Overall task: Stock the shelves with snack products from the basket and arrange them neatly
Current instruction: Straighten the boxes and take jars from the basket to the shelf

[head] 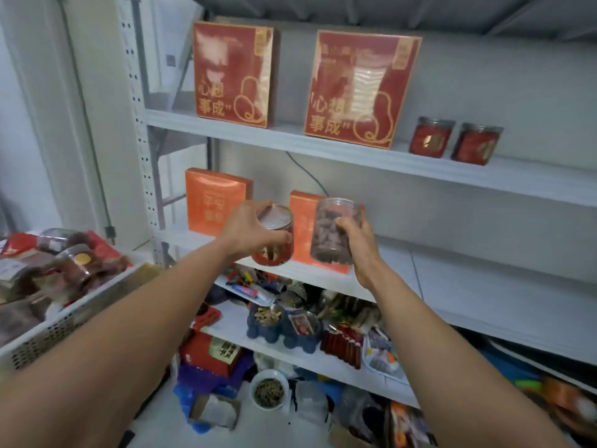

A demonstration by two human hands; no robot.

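Note:
My left hand (pixel 250 232) grips a clear jar with a silver lid and red label (pixel 277 240), held in the air in front of the middle shelf (pixel 452 276). My right hand (pixel 357 242) grips a second clear jar of brown snacks (pixel 332 231) just to its right. Both jars are in front of an orange box (pixel 302 227) on that shelf. Another orange box (pixel 214 202) stands further left. The white basket (pixel 64 318) at the left holds several more jars and packets.
The top shelf (pixel 355 150) carries two big red boxes (pixel 234 72) (pixel 360 88) and two small red jars (pixel 431 137) (pixel 476 143). The lower shelf (pixel 290 347) is crowded with bowls and assorted packets. Bags and a bowl lie on the floor.

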